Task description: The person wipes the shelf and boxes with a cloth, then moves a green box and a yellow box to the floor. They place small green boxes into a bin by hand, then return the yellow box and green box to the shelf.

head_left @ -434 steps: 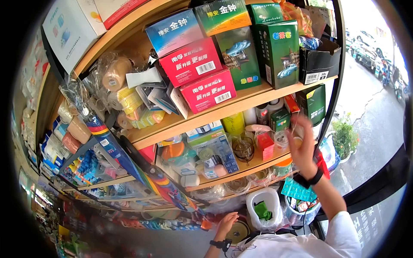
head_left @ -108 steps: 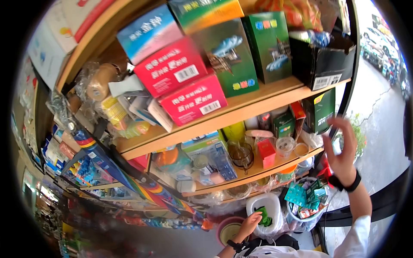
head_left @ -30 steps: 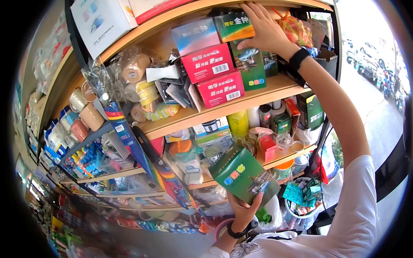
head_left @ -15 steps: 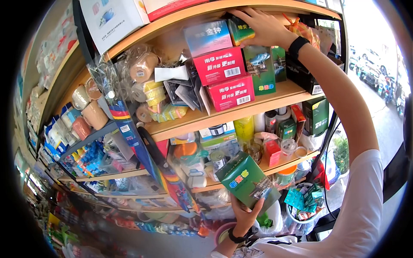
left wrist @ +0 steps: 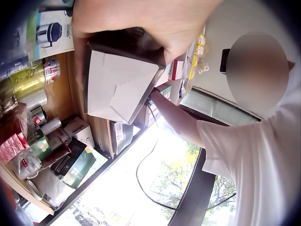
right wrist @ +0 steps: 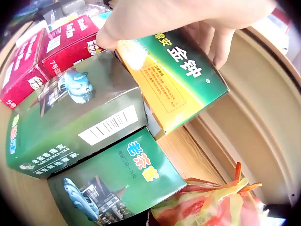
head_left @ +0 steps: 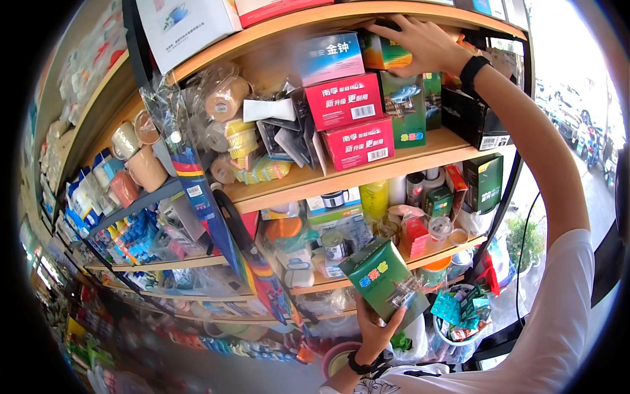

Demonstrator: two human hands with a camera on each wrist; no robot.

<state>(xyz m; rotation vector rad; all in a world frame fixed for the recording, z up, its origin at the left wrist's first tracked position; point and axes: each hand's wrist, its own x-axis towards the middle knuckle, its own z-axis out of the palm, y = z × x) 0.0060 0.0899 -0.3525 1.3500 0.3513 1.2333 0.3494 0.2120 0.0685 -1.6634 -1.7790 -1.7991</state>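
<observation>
Seemingly mid-grasp, the right hand (head_left: 431, 47) pinches a yellow-green carton (right wrist: 171, 82), twelve o'clock from the green cardboard box (head_left: 382, 277) the left hand (head_left: 375, 333) grips; lifting likely needs steadiness.

金钟 on blue box (head_left: 331, 59), head view's upper centre, 南孚 on red boxes (head_left: 343, 102) beneath, 老茶客 on green box (head_left: 380, 277), lower centre

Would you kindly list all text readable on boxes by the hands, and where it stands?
"豫安 金钟": green-and-yellow box
"金钟": blue box
"南孚", "新升级 更耐用": both red boxes
"7号": upper red box
"5号": lower red box
"老茶客": held green box, upper-shelf green boxes
"LAOCHAKEPUKE": barcoded green box
Other print: too small or blurred.
</observation>
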